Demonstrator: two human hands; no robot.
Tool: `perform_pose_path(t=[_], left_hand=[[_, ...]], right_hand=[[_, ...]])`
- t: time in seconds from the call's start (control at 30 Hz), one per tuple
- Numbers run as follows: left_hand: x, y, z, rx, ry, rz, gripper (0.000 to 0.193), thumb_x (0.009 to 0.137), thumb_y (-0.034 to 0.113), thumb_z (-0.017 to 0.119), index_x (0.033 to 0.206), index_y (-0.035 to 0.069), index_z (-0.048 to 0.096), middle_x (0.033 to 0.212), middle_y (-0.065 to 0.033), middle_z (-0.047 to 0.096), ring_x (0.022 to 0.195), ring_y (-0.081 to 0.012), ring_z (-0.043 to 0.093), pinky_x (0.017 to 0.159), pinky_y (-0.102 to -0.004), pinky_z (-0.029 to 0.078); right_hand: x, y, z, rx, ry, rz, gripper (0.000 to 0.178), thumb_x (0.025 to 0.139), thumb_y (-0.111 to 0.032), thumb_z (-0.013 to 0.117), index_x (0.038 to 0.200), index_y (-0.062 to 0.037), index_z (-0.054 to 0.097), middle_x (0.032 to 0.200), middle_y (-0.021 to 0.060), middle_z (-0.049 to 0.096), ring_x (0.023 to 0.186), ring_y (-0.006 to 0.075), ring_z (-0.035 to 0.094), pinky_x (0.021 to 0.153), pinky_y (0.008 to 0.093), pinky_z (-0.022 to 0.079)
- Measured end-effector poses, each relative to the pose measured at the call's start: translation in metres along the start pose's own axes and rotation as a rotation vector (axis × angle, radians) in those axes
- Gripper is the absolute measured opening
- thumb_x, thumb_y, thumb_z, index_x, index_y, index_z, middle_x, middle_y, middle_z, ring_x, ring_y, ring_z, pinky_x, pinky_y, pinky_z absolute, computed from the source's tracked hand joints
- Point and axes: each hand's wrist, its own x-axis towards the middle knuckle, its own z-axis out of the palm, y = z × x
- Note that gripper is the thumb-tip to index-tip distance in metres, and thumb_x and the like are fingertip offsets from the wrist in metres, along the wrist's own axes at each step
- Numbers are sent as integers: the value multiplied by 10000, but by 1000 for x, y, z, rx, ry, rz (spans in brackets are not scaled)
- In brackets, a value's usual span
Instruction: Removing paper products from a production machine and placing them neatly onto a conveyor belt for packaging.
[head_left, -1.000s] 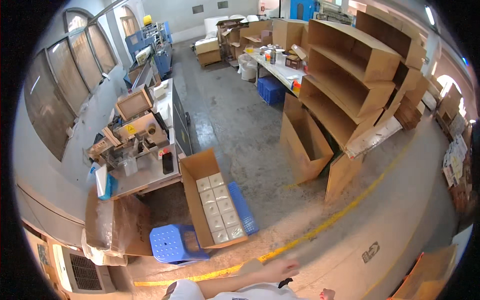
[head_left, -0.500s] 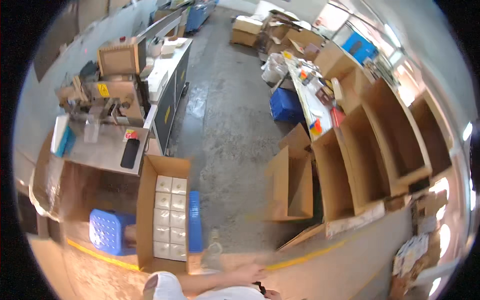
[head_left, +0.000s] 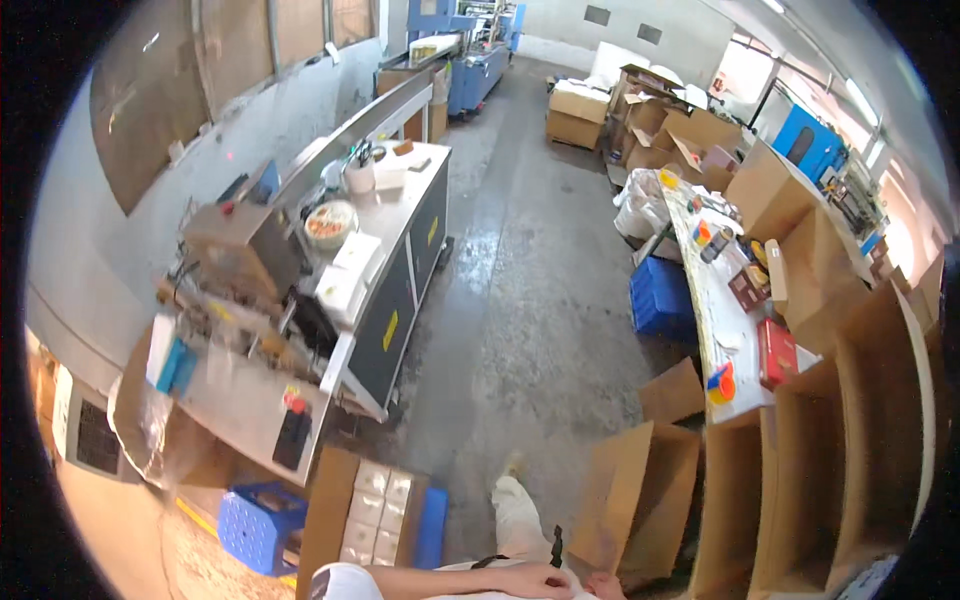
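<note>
At the lower edge my left forearm crosses in front of my waist, and my left hand [head_left: 538,580] has its fingers curled in against my body. Close to its right is my right hand [head_left: 604,586], cut off by the frame edge, its fingers bent too. What either hand holds, if anything, is hidden. A thin black strap [head_left: 557,546] sticks up between and just above them; I cannot tell whether a hand touches it. My leg in light trousers [head_left: 520,515] is stepping out on the floor.
At lower left stands an open carton [head_left: 330,510] with white boxes, between a blue stool [head_left: 262,530] and a blue panel [head_left: 431,525]. Left, a metal table [head_left: 240,400] bears a phone [head_left: 293,438]. Open cartons [head_left: 735,500] line the right, by a cluttered bench [head_left: 735,325] and blue crate [head_left: 661,300].
My view has tilted up and swung left, so the aisle shows farther ahead and the packed carton sits lower. My left hand has drawn in toward my waist, near the right. A leg has come forward.
</note>
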Motion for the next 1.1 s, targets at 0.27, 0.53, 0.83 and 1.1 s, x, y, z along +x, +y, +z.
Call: perform_pose_path(t=[0.27,0.53,0.83,1.1], left_hand=[[44,67,-263,121,582,-120,540,941,439,573,1298,35,557,1101,-154,680,1009,-264,652,884,-359,507],[81,73,-478,-151,569,-203,552,944,439,573,1325,40,541,1203,-120,659,1064,-229,634,934,-343,477],[118,123,-820,-9,726,-60,469,928,398,609,1210,23,616,1110,-132,687,1001,-206,656,869,-333,508],[163,180,-1082,123,618,-100,341,927,361,604,1029,45,681,913,-97,702,844,-222,663,778,-335,514]], right_hand=[[201,-258,-80,-171,180,-611,126,820,-54,620,913,-8,692,772,85,654,633,158,611,519,352,464],[297,-757,-20,-552,176,-578,270,839,-233,620,926,8,703,731,81,685,689,206,650,645,374,514],[388,-953,26,-404,-148,-448,268,896,-237,676,1029,-5,692,784,16,679,683,112,625,605,288,503],[504,-1029,-7,-233,138,-109,213,800,-250,687,744,-45,688,653,67,650,550,147,607,506,329,488]])
